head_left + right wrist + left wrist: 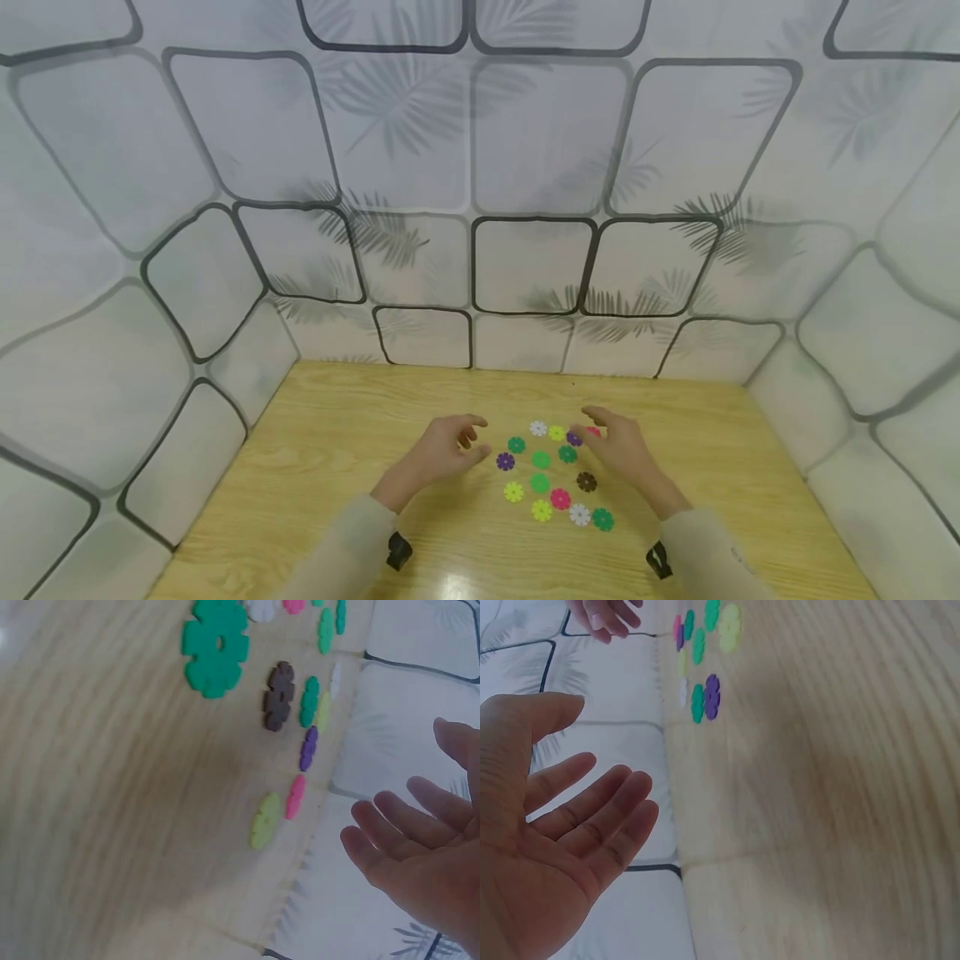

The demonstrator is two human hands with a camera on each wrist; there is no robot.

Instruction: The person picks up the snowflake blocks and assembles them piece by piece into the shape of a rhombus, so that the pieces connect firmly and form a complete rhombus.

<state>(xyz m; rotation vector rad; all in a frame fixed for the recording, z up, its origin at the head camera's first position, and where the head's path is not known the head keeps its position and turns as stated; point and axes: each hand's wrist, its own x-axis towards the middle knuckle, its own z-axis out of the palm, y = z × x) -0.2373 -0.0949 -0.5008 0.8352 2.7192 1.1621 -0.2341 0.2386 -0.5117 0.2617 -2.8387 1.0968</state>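
Note:
Several flat, notched plastic discs shaped like flowers lie spread on the wooden table. My left hand (pixel 448 446) hovers to the left of them, fingers loosely bent and holding nothing. Nearest to it are a purple disc (pixel 506 462) and a dark green disc (pixel 517 445). Above the right side of the group hangs my right hand (pixel 618 446), also holding nothing. It partly covers a pink disc (pixel 593 432) and a purple disc (pixel 574 437) in the head view. The right wrist view shows a yellow-green disc (pixel 265 820) beside the pink one; the hand hides it from the head camera.
A brown disc (pixel 587 482), a white disc (pixel 580 515) and a green disc (pixel 603 519) lie toward the front of the group. Patterned walls (pixel 534 267) enclose the wooden table (pixel 322 467) at the back and both sides.

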